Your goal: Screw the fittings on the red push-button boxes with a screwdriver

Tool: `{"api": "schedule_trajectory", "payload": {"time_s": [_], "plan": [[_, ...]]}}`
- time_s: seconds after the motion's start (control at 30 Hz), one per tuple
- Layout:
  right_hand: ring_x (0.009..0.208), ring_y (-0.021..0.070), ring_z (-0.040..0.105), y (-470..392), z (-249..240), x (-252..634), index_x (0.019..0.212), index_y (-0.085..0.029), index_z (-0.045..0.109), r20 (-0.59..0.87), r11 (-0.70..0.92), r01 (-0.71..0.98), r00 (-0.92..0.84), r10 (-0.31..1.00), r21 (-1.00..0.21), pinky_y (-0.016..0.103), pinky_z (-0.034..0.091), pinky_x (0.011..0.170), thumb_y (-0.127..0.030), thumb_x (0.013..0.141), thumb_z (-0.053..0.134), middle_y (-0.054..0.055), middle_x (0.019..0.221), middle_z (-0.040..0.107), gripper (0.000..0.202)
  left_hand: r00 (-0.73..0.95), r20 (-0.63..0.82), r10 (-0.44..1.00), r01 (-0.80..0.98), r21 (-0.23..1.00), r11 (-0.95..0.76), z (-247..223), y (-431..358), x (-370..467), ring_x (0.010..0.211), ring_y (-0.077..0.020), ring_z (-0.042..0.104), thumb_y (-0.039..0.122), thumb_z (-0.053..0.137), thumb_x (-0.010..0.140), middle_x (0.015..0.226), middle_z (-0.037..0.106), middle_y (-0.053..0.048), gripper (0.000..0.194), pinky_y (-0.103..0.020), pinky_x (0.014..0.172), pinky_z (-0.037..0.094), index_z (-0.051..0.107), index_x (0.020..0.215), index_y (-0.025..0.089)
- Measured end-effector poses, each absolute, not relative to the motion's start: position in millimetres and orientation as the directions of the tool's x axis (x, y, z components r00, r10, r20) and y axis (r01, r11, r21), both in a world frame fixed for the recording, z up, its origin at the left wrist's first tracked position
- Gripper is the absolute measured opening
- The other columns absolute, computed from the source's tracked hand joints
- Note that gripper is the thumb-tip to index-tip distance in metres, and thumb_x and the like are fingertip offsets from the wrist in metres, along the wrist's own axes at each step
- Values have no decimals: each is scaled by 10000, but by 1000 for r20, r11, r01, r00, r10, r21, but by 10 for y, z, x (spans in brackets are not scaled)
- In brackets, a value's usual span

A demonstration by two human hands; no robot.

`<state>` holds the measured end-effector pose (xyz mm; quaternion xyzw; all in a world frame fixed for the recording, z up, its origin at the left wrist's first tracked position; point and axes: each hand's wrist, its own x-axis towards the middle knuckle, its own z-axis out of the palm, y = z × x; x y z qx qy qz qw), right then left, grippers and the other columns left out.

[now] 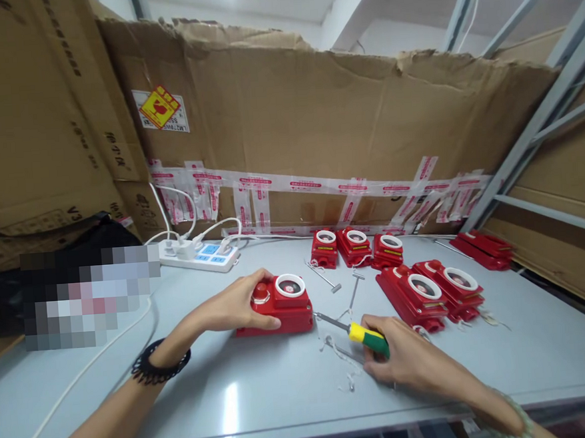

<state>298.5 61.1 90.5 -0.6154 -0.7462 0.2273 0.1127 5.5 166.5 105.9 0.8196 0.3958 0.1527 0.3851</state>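
My left hand [233, 304] is closed over the left end of a red box [292, 319] with a red dome and a white-ringed round window, steadying it on the table. In my right hand [400, 358] is a screwdriver [363, 335] with a yellow and green handle, pointing left. Its tip meets, or comes very near, the right end of the box; exact contact is too small to tell. Below the screwdriver lie white string [331, 344] and a thin metal rod, partly hidden by my right hand. Two small metal hammers [324, 275] rest beyond the screwdriver.
Several similar red boxes [357, 246] stand at the back and right of the table [265, 394]. More red parts [485, 249] lie at the far right. A white power strip [199, 255] with plugs and cables sits back left, before a tall cardboard wall [290, 112].
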Motion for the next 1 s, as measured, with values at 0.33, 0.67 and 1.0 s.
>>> {"api": "schedule_trajectory", "payload": {"time_s": [0.33,0.67,1.0], "plan": [[601,141,498,818,988,3098,696,-204,456,11,165,860,-183,983,-484,260,341,562,-209,663,525,-21,655,549,77,656,-82,750,605,651,-458,980,1670,58,838,-229,560,479,744,574,977,588,-49,629,-299,708,436,442,1042,187],[529,125,535,999,1430,3273,729,-203,490,271,141,812,22,962,-567,248,399,525,-280,693,572,-26,654,595,118,651,-110,751,635,621,-460,987,1584,121,842,-224,527,480,729,591,993,561,-53,644,-299,712,415,432,1083,191],[536,127,507,1295,1529,3014,697,-201,481,428,224,855,-2,904,-468,251,374,533,-240,650,561,-20,639,577,101,717,-53,695,531,688,-495,947,1451,263,908,-234,523,512,732,604,1047,542,-57,655,-324,772,419,428,1093,200]]}}
